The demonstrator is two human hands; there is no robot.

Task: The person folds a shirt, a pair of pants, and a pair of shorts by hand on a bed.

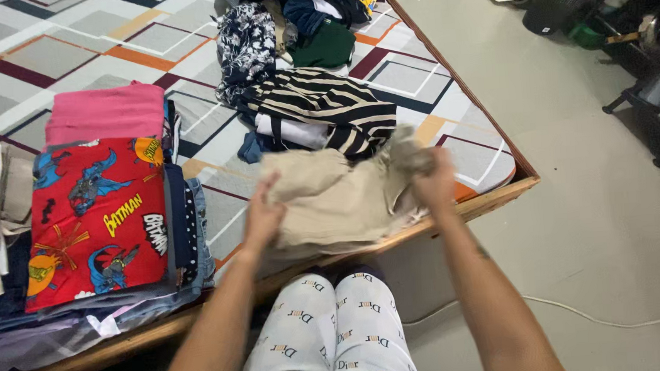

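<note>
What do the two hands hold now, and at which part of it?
Both hold the beige garment: the left hand grips its left edge, the right hand a bunched part at its upper right corner.

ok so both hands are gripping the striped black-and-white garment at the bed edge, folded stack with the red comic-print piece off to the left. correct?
Not quite. In the head view the left hand and right hand hold a plain beige garment; the striped black-and-white garment lies untouched behind it. The red comic-print piece does top the stack on the left.

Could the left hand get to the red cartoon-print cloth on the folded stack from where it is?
Probably yes. The left hand grips the beige garment, and the red cartoon-print cloth lies on top of the stack just beside it, uncovered, though the hand must let go first.
</note>
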